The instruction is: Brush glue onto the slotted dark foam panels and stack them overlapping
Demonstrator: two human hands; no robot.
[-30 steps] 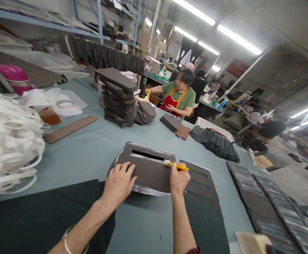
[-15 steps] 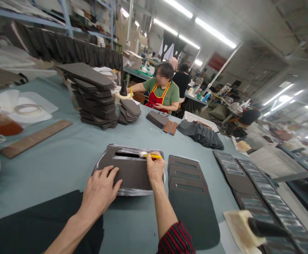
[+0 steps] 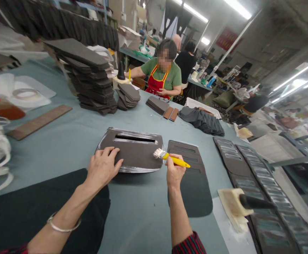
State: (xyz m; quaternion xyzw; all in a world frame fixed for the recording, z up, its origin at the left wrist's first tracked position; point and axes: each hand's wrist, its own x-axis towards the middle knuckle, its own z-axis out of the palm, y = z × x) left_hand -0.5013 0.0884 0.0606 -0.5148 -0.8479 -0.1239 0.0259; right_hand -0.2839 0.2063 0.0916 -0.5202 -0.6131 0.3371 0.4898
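A dark grey-brown panel (image 3: pixel 136 148) with a long slot lies in front of me, its edges streaked with white. My left hand (image 3: pixel 103 165) rests on the panel's left part, fingers spread and flat. In my right hand (image 3: pixel 175 173) I grip a yellow-handled brush (image 3: pixel 179 161); its whitish bristles are over the panel's right side, and I cannot tell whether they touch it. To the right of the panel are overlapping slotted pieces (image 3: pixel 185 157) on a dark sheet. A large dark piece of material (image 3: pixel 50 208) lies under my left forearm.
Tall stacks of dark panels (image 3: pixel 90 81) stand at the back left, near a wooden strip (image 3: pixel 41 121). A pot with a black funnel-like top (image 3: pixel 257 202) sits at the right beside rows of slotted pieces (image 3: pixel 270 183). A co-worker in a red apron (image 3: pixel 159 81) sits across the table.
My right hand has moved the brush away from the slot, to the right and nearer to me. The left hand stays on the panel. The camera view has tilted down slightly.
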